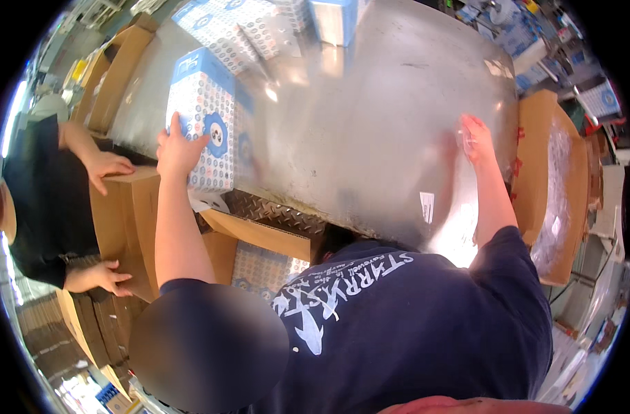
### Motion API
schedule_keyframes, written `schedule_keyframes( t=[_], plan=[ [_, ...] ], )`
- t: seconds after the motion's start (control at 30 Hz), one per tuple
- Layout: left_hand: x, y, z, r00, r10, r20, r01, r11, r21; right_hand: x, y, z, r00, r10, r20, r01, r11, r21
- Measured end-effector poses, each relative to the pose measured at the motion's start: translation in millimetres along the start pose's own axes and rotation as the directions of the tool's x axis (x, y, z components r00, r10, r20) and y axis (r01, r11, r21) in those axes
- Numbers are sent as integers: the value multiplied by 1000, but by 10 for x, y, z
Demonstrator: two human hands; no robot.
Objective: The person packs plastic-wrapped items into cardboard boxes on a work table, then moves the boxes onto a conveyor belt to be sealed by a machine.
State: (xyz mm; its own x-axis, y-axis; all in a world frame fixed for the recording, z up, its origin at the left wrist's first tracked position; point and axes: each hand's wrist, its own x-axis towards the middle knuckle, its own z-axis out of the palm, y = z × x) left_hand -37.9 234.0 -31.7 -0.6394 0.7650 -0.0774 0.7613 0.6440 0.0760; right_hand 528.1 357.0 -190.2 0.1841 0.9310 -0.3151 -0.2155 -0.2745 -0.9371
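Note:
My left hand (180, 148) grips the lower left side of a tall white box (201, 103) with a blue top and small printed pattern, thumb spread across its front. That box stands upright near the left part of the metal table (342, 131). Over the table's right side, my right hand (475, 138) is raised with its fingers curled together. Something clear and shiny shows at its fingertips, too small to name. Below the table edge sits an open cardboard box (259, 236), with similar patterned boxes (249, 265) inside it.
At the left, a co-worker in black has hands (108, 168) on the cardboard box. More patterned boxes (239, 34) stand at the table's far side. An open carton (536, 124) of clear plastic (556, 193) borders the right edge. A white label (427, 207) lies near the front.

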Motion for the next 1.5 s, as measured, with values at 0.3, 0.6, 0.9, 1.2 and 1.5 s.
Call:
schedule_keyframes(
  t=[0.3, 0.6, 0.9, 1.2, 1.5],
  plan=[
    [356, -129, -142, 930, 135, 343, -162, 985, 51, -2846, 304, 3564, -635, -165, 754, 530, 617, 582],
    [12, -59, -133, 990, 47, 130, -46, 999, -6, -1986, -376, 3679, -101, 130, 986, 657, 753, -32],
    [-63, 65, -226, 998, -11, 69, 11, 1000, 3, 638, -1235, 4113, 577, -313, 754, 738, -196, -646],
    [81, -28, -174, 990, -113, 86, 116, 993, -30, 75, -840, 2960, 272, -148, 951, 943, -157, -294],
    [-1185, 395, 224, 961, 186, 204, 109, 423, -900, -303, -959, 2088, 670, -65, 739, 541, 724, -427]
  ],
)
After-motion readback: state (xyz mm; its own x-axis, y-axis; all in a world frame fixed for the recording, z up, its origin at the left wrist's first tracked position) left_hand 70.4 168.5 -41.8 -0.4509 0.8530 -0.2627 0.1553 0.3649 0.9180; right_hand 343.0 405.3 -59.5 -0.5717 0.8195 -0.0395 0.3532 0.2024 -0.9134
